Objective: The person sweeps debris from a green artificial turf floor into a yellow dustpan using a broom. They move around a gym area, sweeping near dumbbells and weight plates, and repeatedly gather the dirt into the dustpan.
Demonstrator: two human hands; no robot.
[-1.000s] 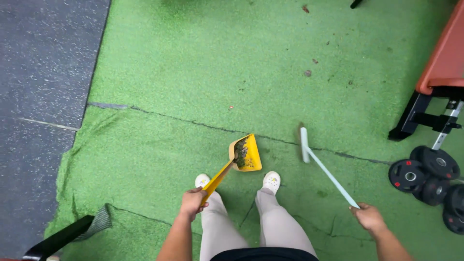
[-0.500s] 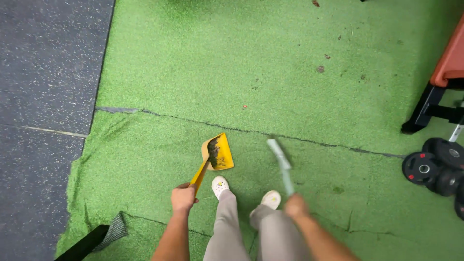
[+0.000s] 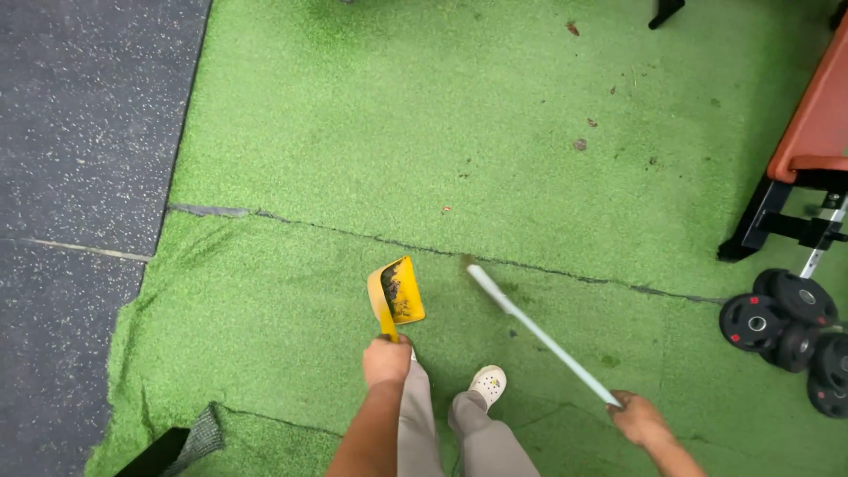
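At the bottom of the view, the fingers of the left hand [image 3: 387, 360] are wrapped tight round the handle of a yellow dustpan [image 3: 397, 294], held just above the green turf [image 3: 371, 159] with dark dirt in its scoop. The right hand [image 3: 638, 418] is closed on the end of a pale broom handle [image 3: 539, 331], slanted up-left toward a seam in the turf beside the dustpan. Black weight plates [image 3: 782, 322] are seen at the right edge, under a red bench [image 3: 817, 124].

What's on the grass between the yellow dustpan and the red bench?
In the head view, between the yellow dustpan and the red bench lies green turf with a dark seam, the broom's far end, and scattered brown bits.
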